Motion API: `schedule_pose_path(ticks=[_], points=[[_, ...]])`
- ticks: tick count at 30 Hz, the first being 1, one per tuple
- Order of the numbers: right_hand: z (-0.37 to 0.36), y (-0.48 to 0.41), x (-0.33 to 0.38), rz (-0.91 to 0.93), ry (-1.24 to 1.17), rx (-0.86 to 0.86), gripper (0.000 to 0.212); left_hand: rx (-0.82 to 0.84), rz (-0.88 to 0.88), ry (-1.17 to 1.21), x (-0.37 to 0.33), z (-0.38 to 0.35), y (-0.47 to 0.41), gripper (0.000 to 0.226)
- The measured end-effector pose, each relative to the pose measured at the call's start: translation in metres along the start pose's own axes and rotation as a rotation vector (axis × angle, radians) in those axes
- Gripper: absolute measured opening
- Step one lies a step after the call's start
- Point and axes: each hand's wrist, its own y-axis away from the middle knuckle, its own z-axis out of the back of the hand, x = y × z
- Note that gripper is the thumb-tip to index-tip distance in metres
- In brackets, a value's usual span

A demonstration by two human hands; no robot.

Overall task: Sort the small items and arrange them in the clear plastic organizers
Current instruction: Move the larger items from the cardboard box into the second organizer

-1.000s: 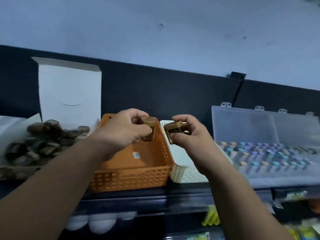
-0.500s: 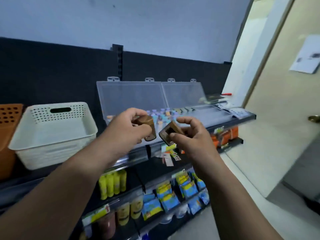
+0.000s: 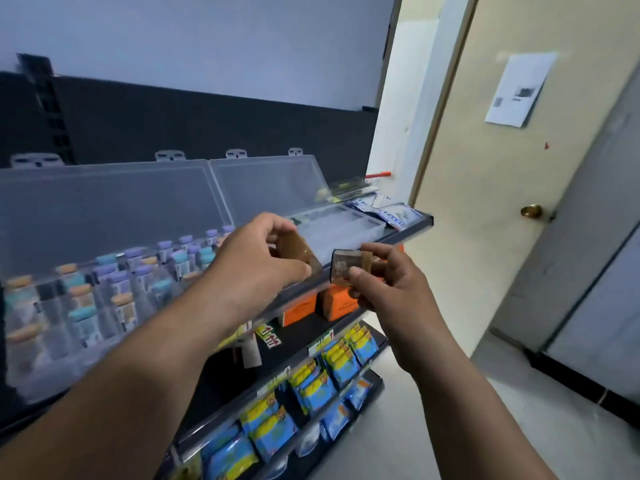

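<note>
My left hand (image 3: 258, 263) grips a small brown translucent box (image 3: 297, 249) above the top shelf's front edge. My right hand (image 3: 384, 282) pinches a second small brown box (image 3: 344, 268) close beside it, a narrow gap between the two. Two clear plastic organizers stand open on the top shelf: the left organizer (image 3: 104, 209) holds several small vials with purple, teal and orange caps (image 3: 138, 271). Behind my hands, the right organizer (image 3: 343, 223) has its lid up and its compartments look mostly bare.
Blue-and-white packets (image 3: 391, 211) lie at the shelf's right end. Orange boxes (image 3: 334, 304) sit on the shelf below, blue-yellow packets (image 3: 311, 386) lower down. A beige door (image 3: 519, 168) with a brass knob (image 3: 531, 211) stands to the right.
The view has swung right, away from the orange and white baskets to the clear organizers and the door. Both hands kept their brown boxes and moved along with it.
</note>
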Motion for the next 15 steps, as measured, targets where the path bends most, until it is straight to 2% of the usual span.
schedule_pose_path(ticks=[5, 10, 15], points=[[0.009, -0.079, -0.005, -0.015, 0.065, 0.003, 0.039, -0.013, 0.014, -0.002, -0.004, -0.010, -0.070, 0.039], [0.017, -0.139, -0.018, 0.015, 0.138, 0.000, 0.043, -0.040, 0.039, -0.163, 0.000, -0.015, -0.127, 0.039], [0.027, -0.196, -0.031, 0.055, 0.214, 0.000, 0.035, -0.083, 0.071, -0.238, 0.000, -0.028, -0.172, 0.039]])
